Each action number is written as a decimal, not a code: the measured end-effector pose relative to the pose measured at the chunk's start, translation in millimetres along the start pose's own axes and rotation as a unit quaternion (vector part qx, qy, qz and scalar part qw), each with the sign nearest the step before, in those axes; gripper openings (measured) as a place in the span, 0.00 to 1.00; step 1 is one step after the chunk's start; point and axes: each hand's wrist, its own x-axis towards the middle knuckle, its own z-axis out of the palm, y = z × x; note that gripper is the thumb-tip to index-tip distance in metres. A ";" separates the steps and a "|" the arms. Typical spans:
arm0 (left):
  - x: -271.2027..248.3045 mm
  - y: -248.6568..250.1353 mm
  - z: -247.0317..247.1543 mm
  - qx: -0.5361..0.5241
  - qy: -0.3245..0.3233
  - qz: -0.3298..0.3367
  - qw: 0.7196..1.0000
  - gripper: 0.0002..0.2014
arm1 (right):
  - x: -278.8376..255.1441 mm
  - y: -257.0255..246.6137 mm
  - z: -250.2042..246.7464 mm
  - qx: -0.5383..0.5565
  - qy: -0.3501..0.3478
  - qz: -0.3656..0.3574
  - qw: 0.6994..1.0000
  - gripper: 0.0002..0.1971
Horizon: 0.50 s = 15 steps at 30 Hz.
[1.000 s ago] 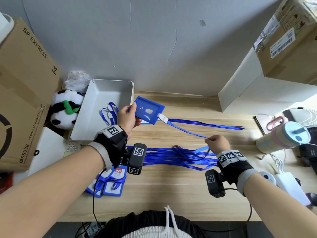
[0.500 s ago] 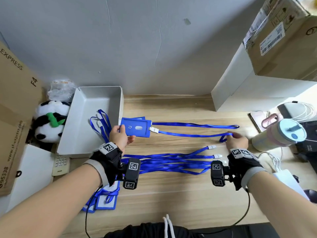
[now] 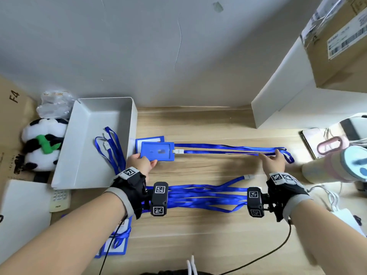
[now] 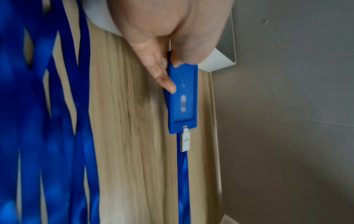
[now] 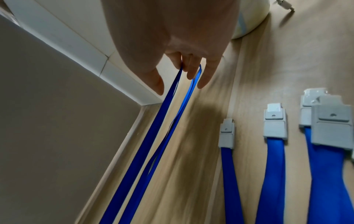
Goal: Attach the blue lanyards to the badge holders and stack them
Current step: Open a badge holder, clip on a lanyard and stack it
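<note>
My left hand [image 3: 142, 163] pinches the near corner of a blue badge holder [image 3: 157, 150], thumb on top [image 4: 168, 84]. That holder lies partly over a second blue holder [image 3: 150, 139] beside the tray. A white clip [image 3: 177, 151] joins it to a blue lanyard [image 3: 228, 150] stretched straight to the right. My right hand [image 3: 273, 160] rests on the lanyard's far loop with fingers [image 5: 206, 75] extended and the straps [image 5: 153, 144] running between them. Several loose lanyards [image 3: 204, 197] with grey clips [image 5: 275, 124] lie nearer me.
A white tray [image 3: 135, 120] stands at the left with lanyards draped over its wall. More badge holders [image 3: 117, 243] lie at the near left. A panda plush [image 3: 42, 143], a tumbler [image 3: 337, 167], a phone [image 3: 311, 139] and boxes [image 3: 278, 112] ring the desk.
The left hand brought the badge holder down beside the tray. The right hand drew the lanyard out to the right until straight, and its fingers have uncurled.
</note>
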 end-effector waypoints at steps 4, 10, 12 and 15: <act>14.9 1.9 8.8 0.001 0.022 -0.003 1.000 0.16 | 16.9 3.4 13.3 -0.006 -0.021 0.011 1.000 0.43; 36.9 1.9 16.9 0.004 0.043 -0.050 0.998 0.16 | 38.6 5.8 27.1 -0.035 0.022 0.028 0.999 0.31; 42.2 4.1 19.6 0.003 0.055 -0.074 0.996 0.17 | 44.4 9.1 30.5 -0.031 0.024 0.039 0.998 0.32; 46.8 4.2 25.7 0.002 0.070 -0.097 0.993 0.19 | 50.9 14.2 33.1 -0.021 0.032 0.043 0.998 0.32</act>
